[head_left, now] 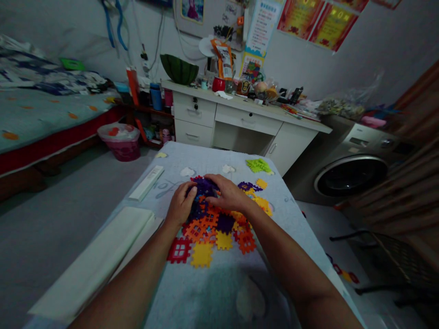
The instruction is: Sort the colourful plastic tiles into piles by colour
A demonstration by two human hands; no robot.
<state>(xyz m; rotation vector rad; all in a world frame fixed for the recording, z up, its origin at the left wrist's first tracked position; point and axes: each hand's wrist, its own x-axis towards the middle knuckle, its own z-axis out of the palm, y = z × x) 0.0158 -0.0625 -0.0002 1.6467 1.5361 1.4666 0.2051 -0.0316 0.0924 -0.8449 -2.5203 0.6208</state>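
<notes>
A heap of flat, notched plastic building tiles point(212, 230) in orange, yellow, red and purple lies on a pale blue cloth-covered table point(212, 292). My left hand point(180, 204) and my right hand point(228, 194) meet at the far side of the heap, both curled around a cluster of purple tiles point(205, 187). The fingers of each hand press on that cluster from opposite sides. A red tile point(179, 250) and a yellow tile point(201, 255) lie nearest to me.
Green tiles point(258, 165) and several white pieces point(187, 172) lie farther back on the table. A white remote-like bar point(147, 183) and a folded white sheet point(96, 262) sit at the left edge. Beyond stand a white desk point(240, 121), a washing machine point(350, 169), a pink bin point(120, 141) and a bed point(37, 119).
</notes>
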